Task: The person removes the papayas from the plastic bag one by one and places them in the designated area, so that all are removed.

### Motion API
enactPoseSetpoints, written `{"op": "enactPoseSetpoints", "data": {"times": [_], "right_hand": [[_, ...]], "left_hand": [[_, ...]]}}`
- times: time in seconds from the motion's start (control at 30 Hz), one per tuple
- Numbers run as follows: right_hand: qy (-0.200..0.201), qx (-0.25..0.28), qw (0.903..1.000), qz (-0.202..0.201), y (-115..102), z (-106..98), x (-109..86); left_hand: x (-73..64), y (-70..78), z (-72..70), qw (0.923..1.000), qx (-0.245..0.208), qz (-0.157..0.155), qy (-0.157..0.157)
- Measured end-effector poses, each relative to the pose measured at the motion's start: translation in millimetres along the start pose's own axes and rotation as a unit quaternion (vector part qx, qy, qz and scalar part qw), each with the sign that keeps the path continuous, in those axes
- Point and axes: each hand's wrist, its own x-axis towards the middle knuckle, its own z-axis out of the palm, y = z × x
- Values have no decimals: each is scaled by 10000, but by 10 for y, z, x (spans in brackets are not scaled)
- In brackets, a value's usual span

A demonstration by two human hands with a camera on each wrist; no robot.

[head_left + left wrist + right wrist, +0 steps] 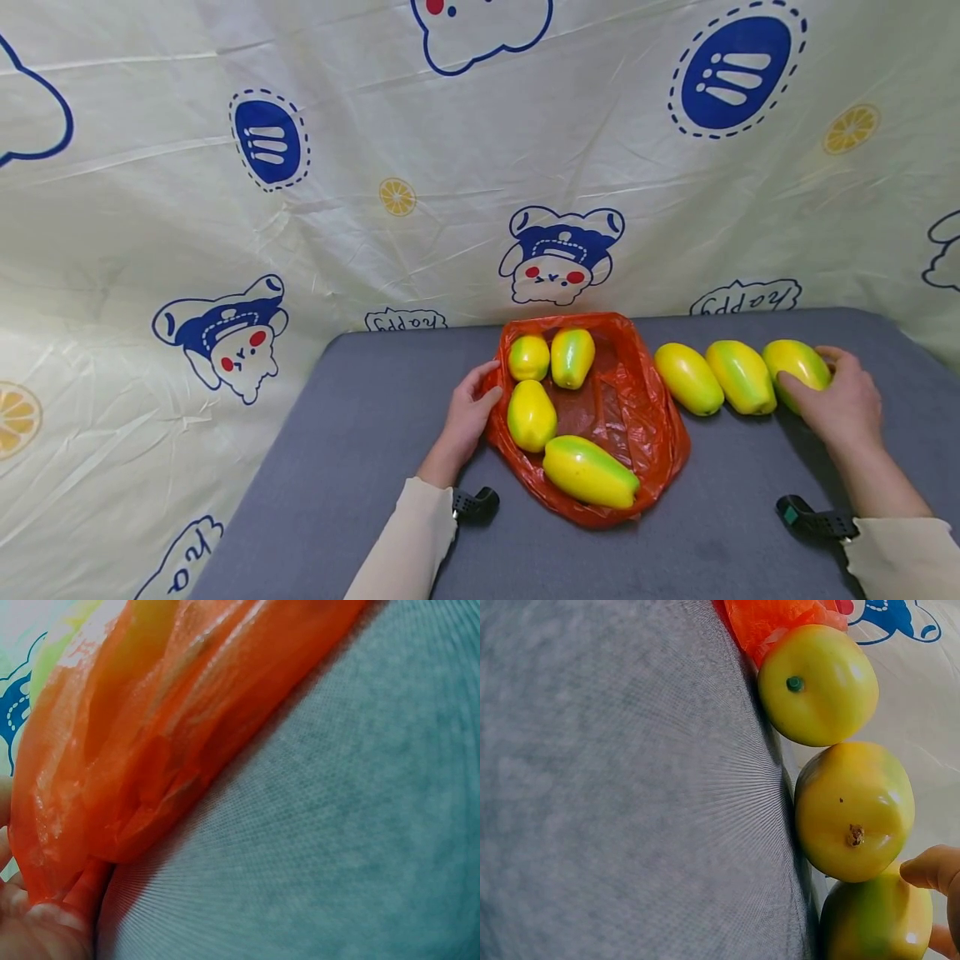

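Note:
A red plastic bag (611, 400) lies wide open on the table with several yellow-green papayas (532, 417) inside it. My left hand (467, 410) holds the bag's left rim; the left wrist view shows the red film (150, 765) between thumb and fingers. To the right of the bag, three papayas stand in a row. My right hand (846, 400) grips the rightmost papaya (797, 367), thumb on the near side and fingers on the far side. The middle papaya (855, 811) and the one nearest the bag (819, 685) are untouched.
A grey cloth covers the table (360, 450). Behind it hangs a pale printed curtain (330, 242) with cartoon figures and orange slices. Dark bands (817, 518) circle both wrists.

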Motion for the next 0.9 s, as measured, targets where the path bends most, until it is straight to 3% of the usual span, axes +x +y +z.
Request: {"op": "enactPoseSetpoints", "data": {"times": [0.37, 0.53, 0.73, 0.9], "right_hand": [[279, 87, 9996, 51, -232, -31, -73], [236, 398, 9983, -352, -456, -50, -159], [-362, 821, 9918, -909, -739, -49, -304], [-1110, 1372, 9729, -1493, -973, 7, -453]], "left_hand": [[3, -20, 14, 10000, -12, 50, -14], [14, -29, 10, 10000, -23, 47, 8], [23, -33, 0, 10000, -56, 37, -35], [33, -40, -4, 10000, -51, 18, -26]]}}
